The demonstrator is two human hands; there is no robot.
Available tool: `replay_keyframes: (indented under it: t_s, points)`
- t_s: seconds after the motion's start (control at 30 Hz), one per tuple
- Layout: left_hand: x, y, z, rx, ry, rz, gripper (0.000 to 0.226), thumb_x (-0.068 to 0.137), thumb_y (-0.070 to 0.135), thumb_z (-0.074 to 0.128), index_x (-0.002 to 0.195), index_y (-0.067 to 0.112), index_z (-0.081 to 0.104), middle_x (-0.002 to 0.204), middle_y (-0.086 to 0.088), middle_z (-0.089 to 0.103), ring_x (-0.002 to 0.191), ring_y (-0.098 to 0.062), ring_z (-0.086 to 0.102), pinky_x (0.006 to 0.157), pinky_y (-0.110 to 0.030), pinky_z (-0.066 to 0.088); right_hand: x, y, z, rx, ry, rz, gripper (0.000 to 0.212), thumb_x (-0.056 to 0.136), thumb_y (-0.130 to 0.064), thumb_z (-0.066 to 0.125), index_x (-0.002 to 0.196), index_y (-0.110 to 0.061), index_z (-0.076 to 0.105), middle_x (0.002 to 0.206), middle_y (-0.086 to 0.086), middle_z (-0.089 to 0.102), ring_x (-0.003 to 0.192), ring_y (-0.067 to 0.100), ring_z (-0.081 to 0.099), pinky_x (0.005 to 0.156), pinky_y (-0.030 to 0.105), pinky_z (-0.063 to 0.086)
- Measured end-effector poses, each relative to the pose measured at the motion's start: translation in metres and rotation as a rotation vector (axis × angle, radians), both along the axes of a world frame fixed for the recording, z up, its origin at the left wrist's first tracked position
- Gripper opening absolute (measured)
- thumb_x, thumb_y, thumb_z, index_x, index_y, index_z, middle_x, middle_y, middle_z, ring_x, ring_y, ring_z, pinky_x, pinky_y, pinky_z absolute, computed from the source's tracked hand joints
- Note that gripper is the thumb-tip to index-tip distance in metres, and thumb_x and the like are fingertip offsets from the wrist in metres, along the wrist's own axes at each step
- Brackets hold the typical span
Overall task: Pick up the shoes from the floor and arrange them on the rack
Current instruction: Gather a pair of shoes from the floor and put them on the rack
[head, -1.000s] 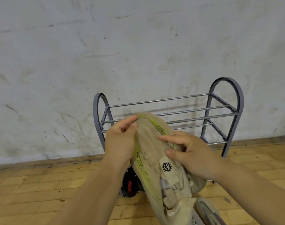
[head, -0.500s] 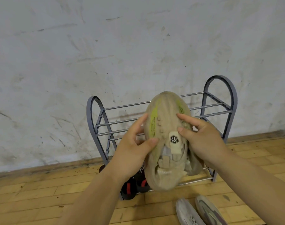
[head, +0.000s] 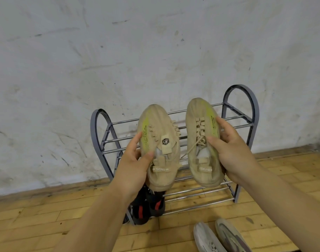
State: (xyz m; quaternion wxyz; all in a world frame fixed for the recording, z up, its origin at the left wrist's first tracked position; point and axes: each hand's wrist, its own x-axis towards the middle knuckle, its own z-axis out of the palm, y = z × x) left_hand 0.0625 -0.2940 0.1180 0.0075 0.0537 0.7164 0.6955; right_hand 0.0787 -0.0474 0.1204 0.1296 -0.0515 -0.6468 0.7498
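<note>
Two beige sneakers with yellow-green stripes hang in front of the grey metal shoe rack. My left hand grips the left beige sneaker by its side. My right hand holds the right beige sneaker, thumb across its laces. Both shoes point toes up, level with the rack's top bars. A black and red pair of shoes sits at the left end of the rack's bottom shelf, partly hidden by my left wrist.
A grey-white pair of sneakers lies on the wooden floor at the lower right. The rack stands against a scuffed white wall. Its top bars and the right part of the bottom shelf hold nothing.
The two beige sneakers, pressed together as one bundle before, are now separated, one in each hand. They have risen to the level of the rack's top shelf.
</note>
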Motion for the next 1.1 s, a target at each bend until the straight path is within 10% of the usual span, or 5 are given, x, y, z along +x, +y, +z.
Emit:
replay_keyframes:
  t_s: [0.33,0.5,0.7,1.1]
  points:
    - [0.0,0.021,0.001,0.161,-0.041,-0.038,0.06,0.099,0.029,0.066,0.15,0.047,0.039,0.126,0.004,0.074,0.116,-0.02,0.07,0.104,-0.058,0.051,-0.004,-0.013,-0.006,-0.13,-0.043,0.087,0.043,0.101,-0.004,0.061,0.118,-0.043,0.053,0.099,-0.01,0.08,0.087,0.015,0.078,0.066,0.033,0.063]
    - [0.003,0.012,0.003,0.234,-0.084,-0.206,0.086,0.082,0.021,0.071,0.152,0.052,0.032,0.137,0.009,0.067,0.12,-0.018,0.068,0.088,-0.049,0.06,-0.005,-0.01,-0.006,-0.181,-0.045,0.047,0.04,0.099,-0.007,0.064,0.126,-0.036,0.058,0.104,0.001,0.08,0.091,0.025,0.079,0.07,0.039,0.063]
    - [0.006,0.01,-0.003,0.155,-0.094,-0.237,0.09,0.086,0.025,0.08,0.154,0.053,0.029,0.14,0.01,0.064,0.127,-0.021,0.064,0.105,-0.058,0.049,-0.009,-0.005,-0.001,-0.313,-0.033,0.04,0.036,0.101,-0.007,0.061,0.125,-0.033,0.056,0.091,-0.002,0.082,0.082,0.019,0.079,0.06,0.034,0.063]
    - [0.013,0.006,0.002,0.172,-0.047,-0.132,0.066,0.102,0.014,0.059,0.153,0.048,0.035,0.133,0.006,0.07,0.12,-0.018,0.068,0.106,-0.052,0.051,0.006,-0.01,0.002,-0.137,0.018,0.416,0.085,0.073,-0.004,0.06,0.141,-0.052,0.044,0.129,0.005,0.073,0.118,0.028,0.07,0.092,0.04,0.055]
